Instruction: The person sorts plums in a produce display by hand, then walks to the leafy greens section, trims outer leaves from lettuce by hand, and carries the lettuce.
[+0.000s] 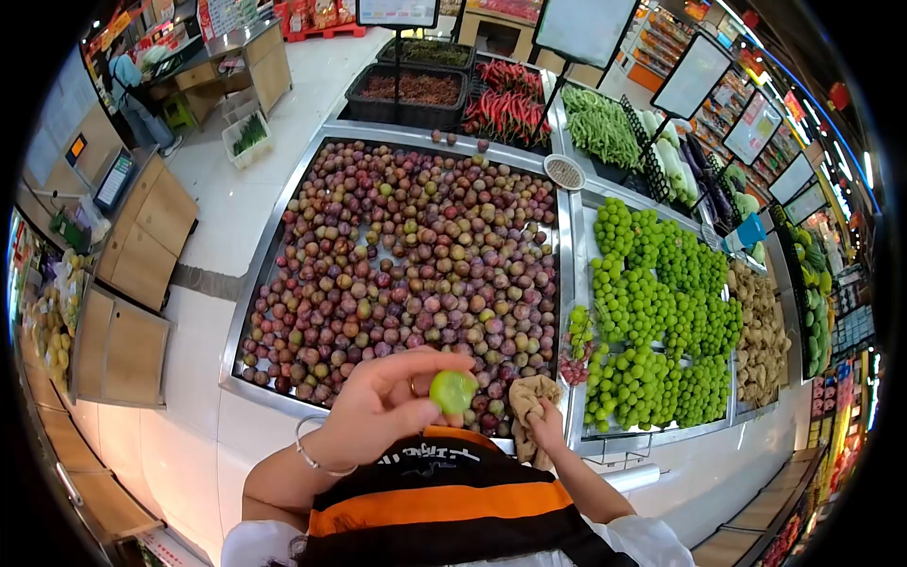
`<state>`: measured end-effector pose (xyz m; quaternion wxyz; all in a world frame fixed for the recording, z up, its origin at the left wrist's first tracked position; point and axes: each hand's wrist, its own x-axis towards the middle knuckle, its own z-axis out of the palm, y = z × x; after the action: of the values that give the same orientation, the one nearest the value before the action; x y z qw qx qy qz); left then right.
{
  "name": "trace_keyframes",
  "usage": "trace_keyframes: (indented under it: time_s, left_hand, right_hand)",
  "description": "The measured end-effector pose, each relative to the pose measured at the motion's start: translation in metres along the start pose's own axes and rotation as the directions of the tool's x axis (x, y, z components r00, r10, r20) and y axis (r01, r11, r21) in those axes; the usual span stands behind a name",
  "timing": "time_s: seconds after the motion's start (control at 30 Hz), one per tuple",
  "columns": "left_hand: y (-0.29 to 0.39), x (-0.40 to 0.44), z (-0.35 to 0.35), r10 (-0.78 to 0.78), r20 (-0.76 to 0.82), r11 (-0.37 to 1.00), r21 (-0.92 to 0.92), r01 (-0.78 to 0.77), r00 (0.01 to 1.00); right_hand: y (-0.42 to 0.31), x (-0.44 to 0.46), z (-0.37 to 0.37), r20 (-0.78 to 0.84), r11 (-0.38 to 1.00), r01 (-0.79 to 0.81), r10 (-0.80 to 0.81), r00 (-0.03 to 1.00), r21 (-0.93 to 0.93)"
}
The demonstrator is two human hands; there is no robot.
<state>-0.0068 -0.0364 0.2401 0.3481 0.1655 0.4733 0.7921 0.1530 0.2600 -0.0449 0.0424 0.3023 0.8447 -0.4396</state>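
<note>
My left hand is raised over the near edge of the plum display, its thumb and fingers pinching a round, shiny green fruit. A bracelet circles that wrist. To the right, my right hand grips a crumpled tan cloth at the front metal rim. Purple-red plums, some of them greenish, fill the wide metal-edged bin just beyond both hands. In the bin on the right lie heaps of round green fruit, similar in colour to the one I hold.
A small round mesh dish sits on the metal divider. Red chillies and green beans lie behind, under sign boards. Ginger is at the far right. A person stands by the counter at back left.
</note>
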Motion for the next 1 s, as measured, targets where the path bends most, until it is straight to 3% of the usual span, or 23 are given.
trace_keyframes:
  time_s: [0.07,0.13,0.2,0.33,0.43,0.47,0.57,0.7,0.73,0.87,0.97,1.0]
  left_hand:
    - [0.013,-0.006,0.015,0.104,0.104,0.989,-0.116,-0.092,0.989]
    - [0.021,-0.012,0.028,0.168,0.187,0.976,-0.167,-0.137,0.968]
    - [0.03,-0.017,0.05,0.137,0.256,0.956,-0.287,-0.06,0.957]
    - [0.032,-0.017,0.083,0.113,0.427,0.893,-0.44,0.097,0.897]
    - [0.019,-0.021,0.096,-0.05,0.479,0.852,-0.437,0.288,0.877]
    - [0.013,-0.02,0.105,0.071,0.468,0.885,-0.437,0.161,0.881]
    - [-0.007,-0.009,0.101,0.222,0.661,0.924,-0.377,0.061,0.716]
    - [-0.022,-0.011,0.116,0.349,0.647,0.863,-0.504,0.037,0.678]
    - [-0.026,-0.015,0.119,0.355,0.602,0.844,-0.536,0.032,0.716]
    - [-0.03,-0.01,0.119,0.35,0.64,0.859,-0.511,0.039,0.684]
    - [-0.02,-0.022,0.133,0.282,0.579,0.843,-0.531,0.091,0.765]
    - [-0.013,-0.026,0.138,0.216,0.492,0.89,-0.455,0.038,0.843]
  right_hand:
    - [-0.015,-0.01,-0.004,-0.068,0.993,0.0,0.008,0.998,0.115]
    - [0.0,-0.006,0.008,-0.14,0.996,0.072,-0.064,0.988,0.058]
    - [0.004,-0.012,0.017,-0.227,0.977,0.199,-0.212,0.951,-0.079]
    - [-0.023,-0.022,0.019,-0.226,0.968,0.205,-0.234,0.946,-0.147]
    - [0.0,-0.013,0.033,-0.221,0.973,0.211,-0.227,0.948,-0.094]
    - [0.0,-0.016,0.032,-0.196,0.965,0.24,-0.256,0.947,-0.105]
    - [-0.011,-0.021,0.026,-0.193,0.964,0.181,-0.219,0.956,-0.195]
    - [-0.014,-0.025,0.025,-0.253,0.962,0.212,-0.251,0.934,-0.169]
    - [-0.013,-0.025,0.026,-0.264,0.961,0.219,-0.258,0.929,-0.169]
    - [-0.011,-0.025,0.026,-0.284,0.963,0.221,-0.258,0.924,-0.157]
    - [-0.01,-0.025,0.026,-0.262,0.963,0.208,-0.248,0.933,-0.17]
    - [-0.012,-0.026,0.026,-0.259,0.967,0.197,-0.234,0.937,-0.161]
